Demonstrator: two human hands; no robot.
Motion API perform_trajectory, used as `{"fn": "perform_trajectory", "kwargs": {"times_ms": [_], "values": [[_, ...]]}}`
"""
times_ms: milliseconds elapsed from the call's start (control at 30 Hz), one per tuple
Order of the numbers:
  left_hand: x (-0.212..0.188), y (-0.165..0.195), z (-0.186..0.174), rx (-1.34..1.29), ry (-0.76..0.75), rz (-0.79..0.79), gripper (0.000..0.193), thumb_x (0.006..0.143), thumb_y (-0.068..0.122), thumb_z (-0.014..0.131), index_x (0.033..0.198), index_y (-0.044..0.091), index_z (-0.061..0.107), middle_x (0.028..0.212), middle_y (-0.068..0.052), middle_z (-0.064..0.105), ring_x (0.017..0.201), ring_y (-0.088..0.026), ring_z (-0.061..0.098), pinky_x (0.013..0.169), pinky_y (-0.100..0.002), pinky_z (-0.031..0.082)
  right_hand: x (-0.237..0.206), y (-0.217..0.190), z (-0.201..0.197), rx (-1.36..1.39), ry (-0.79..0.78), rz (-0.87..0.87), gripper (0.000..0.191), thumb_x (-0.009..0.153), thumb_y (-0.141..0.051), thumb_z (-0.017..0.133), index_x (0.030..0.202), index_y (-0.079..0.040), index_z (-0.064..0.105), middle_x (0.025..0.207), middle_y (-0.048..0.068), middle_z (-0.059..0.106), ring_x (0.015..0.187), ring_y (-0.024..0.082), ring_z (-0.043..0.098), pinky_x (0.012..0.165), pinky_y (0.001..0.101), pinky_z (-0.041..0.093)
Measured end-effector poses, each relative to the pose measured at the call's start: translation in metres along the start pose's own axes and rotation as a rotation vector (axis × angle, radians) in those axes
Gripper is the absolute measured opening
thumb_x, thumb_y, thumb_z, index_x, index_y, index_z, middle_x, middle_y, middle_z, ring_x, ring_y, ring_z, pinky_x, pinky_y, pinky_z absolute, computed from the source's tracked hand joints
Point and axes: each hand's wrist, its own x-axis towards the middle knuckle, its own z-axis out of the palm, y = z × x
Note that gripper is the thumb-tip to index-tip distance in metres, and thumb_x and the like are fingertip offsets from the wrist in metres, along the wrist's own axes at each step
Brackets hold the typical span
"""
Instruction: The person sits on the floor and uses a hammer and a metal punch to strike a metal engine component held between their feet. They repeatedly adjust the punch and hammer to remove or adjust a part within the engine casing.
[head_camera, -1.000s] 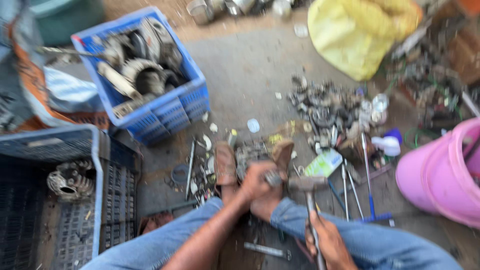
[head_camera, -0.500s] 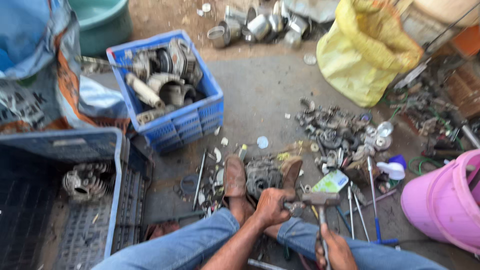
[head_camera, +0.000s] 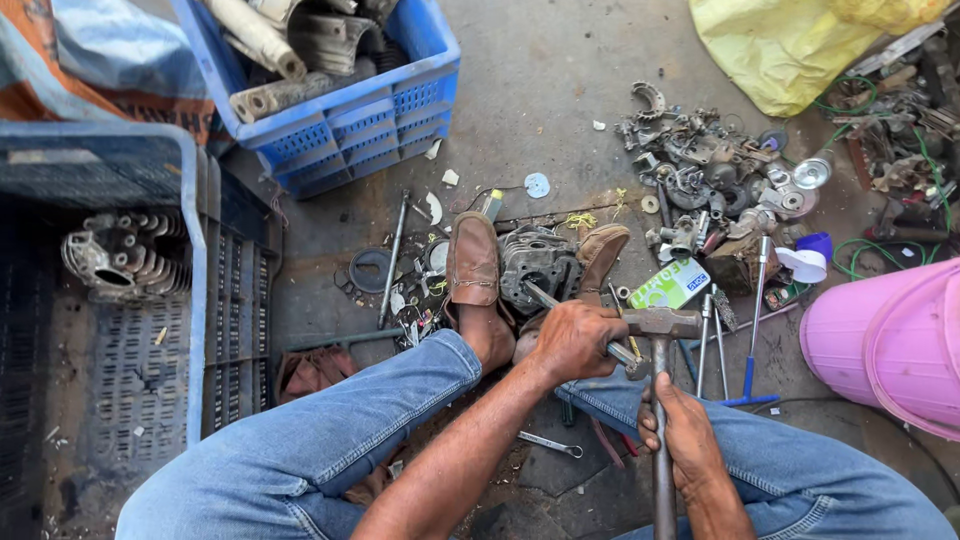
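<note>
Since a moment ago I've leaned in, so the dark crate (head_camera: 120, 330) at my left and the blue crate (head_camera: 340, 110) of parts now sit close, and my left hand (head_camera: 578, 340) is closed tight round a steel punch (head_camera: 560, 305) set on the engine block (head_camera: 538, 262) pinned between my shoes (head_camera: 474, 265). My right hand (head_camera: 685, 440) is wrapped round the hammer (head_camera: 660, 325), its head touching the punch's end, so I judge the striking is underway. Bare floor lies ahead of my feet; scrap parts (head_camera: 700, 170) and the pink tub (head_camera: 885, 340) crowd my right.

The left hand (head_camera: 578, 340) grips a metal rod (head_camera: 575, 318) set against an engine part (head_camera: 538, 264) clamped between two brown shoes (head_camera: 474, 268). The right hand (head_camera: 686, 432) holds a hammer (head_camera: 661, 326), its head touching the rod's end.
</note>
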Motion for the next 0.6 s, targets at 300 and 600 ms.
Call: {"fn": "perform_trajectory", "kwargs": {"times_ms": [300, 600], "values": [[-0.007, -0.005, 0.005, 0.023, 0.030, -0.038, 0.028, 0.058, 0.019, 0.080, 0.082, 0.011, 0.067, 0.081, -0.003, 0.067, 0.077, -0.028, 0.069, 0.070, -0.043, 0.052, -0.001, 0.003, 0.005, -0.056, -0.006, -0.066, 0.052, 0.101, -0.052, 0.050, 0.095, 0.000, 0.057, 0.060, 0.004, 0.046, 0.044, 0.011, 0.040, 0.038, 0.0253, 0.031], [-0.009, -0.001, -0.001, -0.055, 0.122, -0.023, 0.026, 0.060, 0.020, 0.079, 0.077, 0.010, 0.062, 0.079, -0.003, 0.064, 0.076, -0.027, 0.067, 0.069, -0.043, 0.050, -0.040, -0.015, 0.000, 0.026, -0.031, -0.227, 0.047, 0.105, -0.046, 0.046, 0.099, 0.000, 0.054, 0.063, 0.006, 0.045, 0.047, 0.014, 0.042, 0.044, 0.0259, 0.033]]}}
